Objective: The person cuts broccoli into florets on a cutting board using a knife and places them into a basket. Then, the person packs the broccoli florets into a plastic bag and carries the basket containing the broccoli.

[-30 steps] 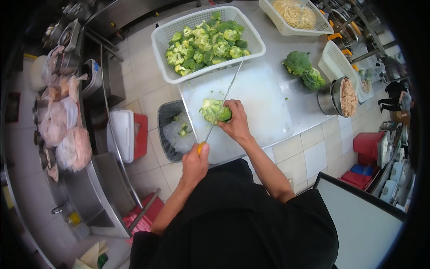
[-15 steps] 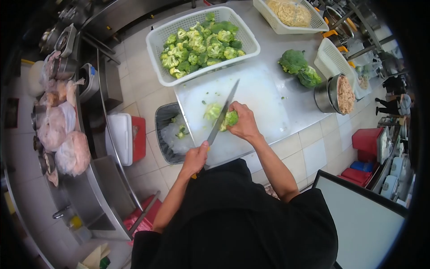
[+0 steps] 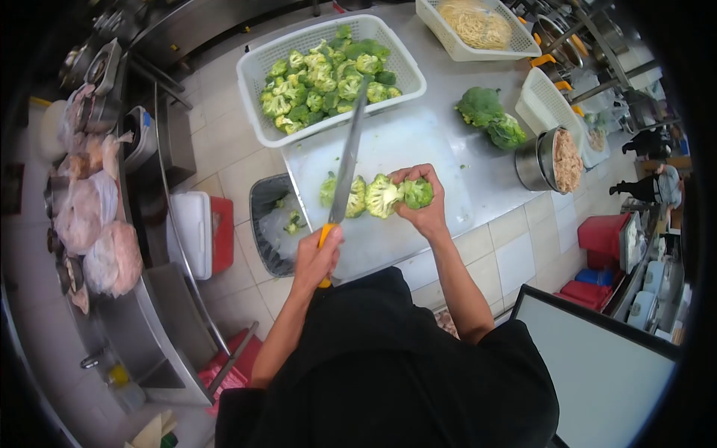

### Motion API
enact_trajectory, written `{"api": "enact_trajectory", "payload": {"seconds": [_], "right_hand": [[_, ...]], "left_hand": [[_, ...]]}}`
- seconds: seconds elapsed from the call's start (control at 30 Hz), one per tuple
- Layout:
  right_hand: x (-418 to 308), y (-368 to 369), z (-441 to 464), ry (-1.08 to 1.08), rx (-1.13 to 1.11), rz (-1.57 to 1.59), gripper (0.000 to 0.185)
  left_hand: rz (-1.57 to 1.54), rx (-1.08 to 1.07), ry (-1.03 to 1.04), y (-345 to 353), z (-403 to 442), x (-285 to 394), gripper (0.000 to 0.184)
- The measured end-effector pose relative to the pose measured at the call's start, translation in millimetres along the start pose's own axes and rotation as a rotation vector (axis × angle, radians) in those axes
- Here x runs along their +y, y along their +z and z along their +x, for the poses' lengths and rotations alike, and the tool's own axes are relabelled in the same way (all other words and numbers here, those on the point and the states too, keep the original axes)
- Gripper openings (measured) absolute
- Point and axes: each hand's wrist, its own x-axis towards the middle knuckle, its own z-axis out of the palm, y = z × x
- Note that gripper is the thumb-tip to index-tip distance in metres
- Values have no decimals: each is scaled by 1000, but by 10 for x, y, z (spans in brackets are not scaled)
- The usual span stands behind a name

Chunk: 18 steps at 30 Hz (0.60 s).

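Note:
My left hand [image 3: 317, 257] is closed round the yellow handle of a long kitchen knife [image 3: 348, 168], its blade raised and pointing away from me. My right hand [image 3: 424, 213] grips a piece of broccoli [image 3: 416, 193], fingers curled over it. Touching that piece is a cut broccoli floret [image 3: 382, 196] with its pale inside showing. More cut broccoli [image 3: 356, 197] lies to the left, partly behind the blade. All of it is over a white cutting board [image 3: 433, 142].
Beyond the board stands a white basket [image 3: 258, 112] of broccoli florets. Broccoli heads [image 3: 482, 107] lie on the steel table [image 3: 478, 187], near metal pots [image 3: 532, 166]. A basket of noodles [image 3: 478, 30] is at the back. A lined bin [image 3: 258, 224] stands at the left.
The knife has lifted off the broccoli and swung more upright. My right hand has shifted right, and the broccoli now lies in separate pieces with cut faces showing.

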Motion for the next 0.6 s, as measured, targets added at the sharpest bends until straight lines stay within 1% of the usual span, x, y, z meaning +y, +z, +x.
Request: {"api": "enact_trajectory", "payload": {"seconds": [0.1, 0.17, 0.2, 0.27, 0.3, 0.37, 0.47, 0.5, 0.53, 0.6], "right_hand": [[-80, 363, -49, -63, -49, 79, 48], [-97, 586, -60, -89, -57, 88, 44], [-92, 651, -40, -77, -26, 8, 43], [-90, 719, 18, -54, 46, -151, 41], [-99, 719, 63, -74, 24, -315, 41], [-125, 716, 156, -104, -17, -641, 40], [-138, 732, 504, -156, -45, -802, 37], [-175, 754, 698, -164, 14, -779, 39], [-189, 777, 923, -166, 74, -755, 40], [-105, 772, 1465, -365, 134, -774, 48]], "left_hand": [[-243, -82, 154, 103, 228, 110, 36], [-261, -25, 146, 196, 301, 396, 33], [-269, -1, 144, 219, 320, 505, 32], [-202, 46, 147, 151, 388, 530, 33], [-165, 67, 145, 109, 431, 539, 33], [-17, 200, 277, 59, 507, 573, 35], [234, 417, 421, -61, 708, 713, 34], [322, 494, 455, -115, 802, 789, 34], [309, 510, 456, -175, 916, 881, 35], [317, 547, 461, -338, 1277, 1113, 38]]}}
